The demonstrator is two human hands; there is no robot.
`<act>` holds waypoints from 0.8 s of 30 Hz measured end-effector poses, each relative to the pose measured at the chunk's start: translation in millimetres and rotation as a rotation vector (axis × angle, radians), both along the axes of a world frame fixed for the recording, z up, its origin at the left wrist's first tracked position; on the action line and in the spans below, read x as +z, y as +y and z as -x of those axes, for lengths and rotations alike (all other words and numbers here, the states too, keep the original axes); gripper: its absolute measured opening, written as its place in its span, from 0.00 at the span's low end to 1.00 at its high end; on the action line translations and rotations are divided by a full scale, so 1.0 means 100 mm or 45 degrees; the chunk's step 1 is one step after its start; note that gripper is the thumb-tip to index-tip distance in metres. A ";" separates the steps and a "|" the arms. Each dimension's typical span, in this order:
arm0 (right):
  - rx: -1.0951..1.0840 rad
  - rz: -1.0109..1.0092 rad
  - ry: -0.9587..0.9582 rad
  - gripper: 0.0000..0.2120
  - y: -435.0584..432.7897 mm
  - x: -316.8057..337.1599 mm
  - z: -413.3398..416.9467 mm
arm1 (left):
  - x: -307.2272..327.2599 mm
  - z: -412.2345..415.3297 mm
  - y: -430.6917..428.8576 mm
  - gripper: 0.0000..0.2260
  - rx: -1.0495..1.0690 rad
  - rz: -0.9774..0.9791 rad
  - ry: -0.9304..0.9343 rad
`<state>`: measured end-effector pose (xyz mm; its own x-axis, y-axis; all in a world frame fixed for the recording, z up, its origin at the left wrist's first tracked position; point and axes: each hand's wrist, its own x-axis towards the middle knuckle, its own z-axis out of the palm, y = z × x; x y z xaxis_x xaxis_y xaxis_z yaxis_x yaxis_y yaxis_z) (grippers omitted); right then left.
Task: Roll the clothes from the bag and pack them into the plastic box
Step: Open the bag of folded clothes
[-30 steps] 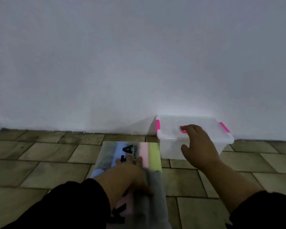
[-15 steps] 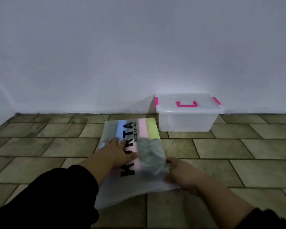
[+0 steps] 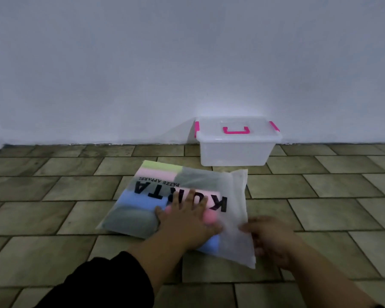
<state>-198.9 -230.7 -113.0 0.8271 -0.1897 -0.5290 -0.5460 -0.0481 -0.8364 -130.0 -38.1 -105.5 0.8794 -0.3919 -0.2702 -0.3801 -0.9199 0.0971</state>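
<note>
A frosted plastic bag [image 3: 234, 187] printed "KURTA" lies flat on the tiled floor. Folded clothes [image 3: 138, 202] in blue, pink, green and grey show through it. My left hand [image 3: 187, 223] presses flat on the bag's near part with fingers spread. My right hand [image 3: 273, 238] is blurred at the bag's near right edge; its fingertips meet the plastic there, and its grip is unclear. A clear plastic box [image 3: 233, 153] with pink handle and clips stands against the wall behind the bag, its lid on.
A white wall [image 3: 187, 74] rises just behind the box. Green-brown floor tiles [image 3: 53, 218] spread left and right of the bag. My black sleeves fill the bottom of the view.
The bag has been turned so its print now reads upside down and its plain end points right. My right hand went from the box lid to the bag's edge. The view tilted down.
</note>
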 end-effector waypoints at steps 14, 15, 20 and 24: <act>-0.015 -0.216 0.133 0.07 0.12 0.06 0.40 | -0.17 -0.32 -0.01 0.42 -0.010 0.121 -0.159; -0.019 -0.235 0.126 0.07 0.12 0.05 0.40 | -0.19 -0.22 -0.02 0.40 -0.134 0.204 -0.229; -0.060 -0.324 0.093 0.09 0.13 0.05 0.34 | -0.33 0.25 -0.08 0.19 -0.802 0.498 -0.620; -0.045 -0.226 0.035 0.08 0.11 0.09 0.31 | -0.26 0.17 -0.18 0.10 -0.910 0.618 -0.764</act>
<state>-229.9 -219.5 -103.7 0.8064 -0.1199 -0.5790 -0.5675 0.1185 -0.8148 -146.6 -56.6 -131.9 0.3383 -0.8221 0.4580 -0.9269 -0.3751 0.0114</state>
